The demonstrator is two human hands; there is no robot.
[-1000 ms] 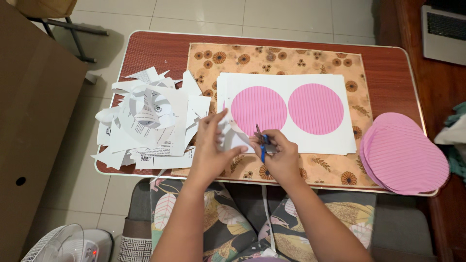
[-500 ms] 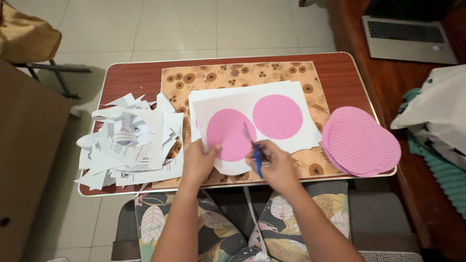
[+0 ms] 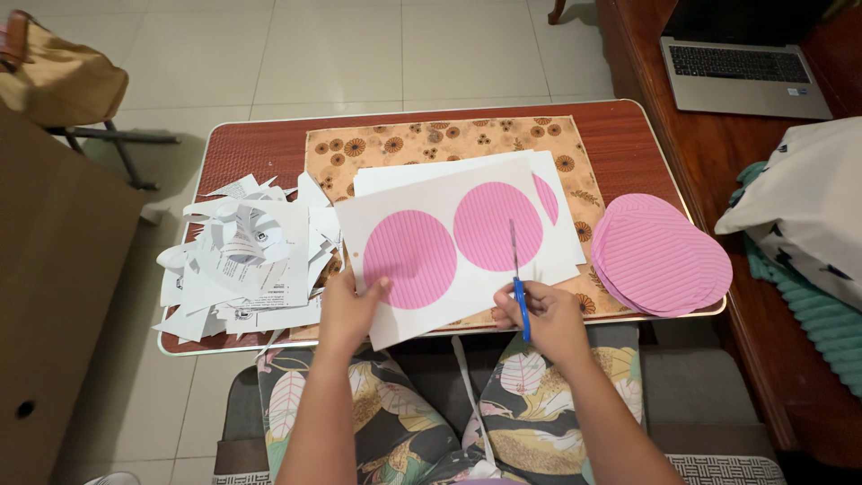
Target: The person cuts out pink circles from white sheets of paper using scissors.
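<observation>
My left hand (image 3: 348, 307) grips the near left edge of a white sheet (image 3: 431, 305) printed with two pink striped circles (image 3: 409, 259), lifted off the stack of like sheets (image 3: 557, 256). My right hand (image 3: 546, 316) holds blue-handled scissors (image 3: 517, 280), blades pointing away over the sheet's near right part, beside the right circle (image 3: 496, 225). The stack lies on a floral orange mat (image 3: 431, 144) on a red-brown folding table (image 3: 260, 144).
A heap of white paper offcuts (image 3: 247, 260) covers the table's left side. Cut pink circles (image 3: 660, 253) are piled at its right edge. A laptop (image 3: 741, 61) sits on a wooden surface at the right, cloth (image 3: 808, 207) below it. Cardboard (image 3: 54, 287) stands at left.
My left hand has lifted the top sheet clear of the stack and turned it. My right hand with the scissors moved right and nearer to me. The view shifted.
</observation>
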